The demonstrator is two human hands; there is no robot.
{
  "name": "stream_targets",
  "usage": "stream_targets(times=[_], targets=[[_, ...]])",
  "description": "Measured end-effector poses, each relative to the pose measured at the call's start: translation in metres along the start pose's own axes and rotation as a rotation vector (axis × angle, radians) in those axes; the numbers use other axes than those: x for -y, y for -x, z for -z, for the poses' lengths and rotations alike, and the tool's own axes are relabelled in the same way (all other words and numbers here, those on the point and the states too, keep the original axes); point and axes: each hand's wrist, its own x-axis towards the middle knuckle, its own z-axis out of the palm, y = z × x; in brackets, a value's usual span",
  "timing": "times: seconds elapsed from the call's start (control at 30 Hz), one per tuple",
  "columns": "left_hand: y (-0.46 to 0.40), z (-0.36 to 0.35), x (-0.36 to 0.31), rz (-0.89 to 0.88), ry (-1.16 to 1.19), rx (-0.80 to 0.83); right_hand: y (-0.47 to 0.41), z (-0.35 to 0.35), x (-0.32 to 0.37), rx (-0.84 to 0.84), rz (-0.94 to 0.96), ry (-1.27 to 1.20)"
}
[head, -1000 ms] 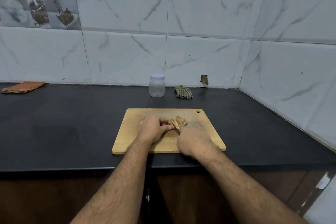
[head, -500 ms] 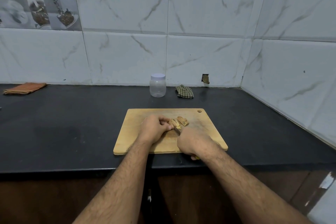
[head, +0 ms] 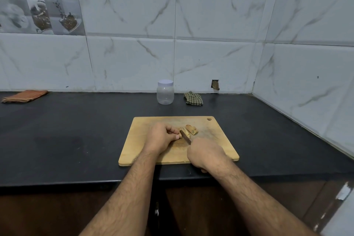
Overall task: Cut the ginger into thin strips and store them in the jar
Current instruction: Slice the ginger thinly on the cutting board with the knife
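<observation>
A wooden cutting board (head: 145,149) lies on the black counter in front of me. Pieces of ginger (head: 191,130) sit near its middle. My left hand (head: 162,138) has its fingers curled, with the fingertips holding the left ginger piece down. My right hand (head: 206,153) grips a knife (head: 185,137) whose blade slants up-left onto that piece; the handle is hidden in my fist. A clear plastic jar (head: 165,92) with a white lid stands closed by the back wall, beyond the board.
A checked green cloth (head: 193,98) lies right of the jar. A folded orange cloth (head: 24,96) sits at the far left by the wall. Tiled walls close the back and the right side. The counter's front edge (head: 76,182) runs below the board.
My right hand has slid a little back and to the right, so more of the knife blade shows on the ginger. The left hand keeps its hold.
</observation>
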Motion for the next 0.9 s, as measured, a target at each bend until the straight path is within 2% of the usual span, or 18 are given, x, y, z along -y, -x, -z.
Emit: stream_targets(times=[0.27, 0.9], targets=[[0.0, 0.0, 0.001, 0.0, -0.009, 0.002, -0.009, 0.0, 0.011, -0.045, 0.071, 0.158], [0.003, 0.002, -0.004, 0.015, -0.04, -0.002, -0.012, 0.004, 0.017, 0.003, 0.025, 0.179]])
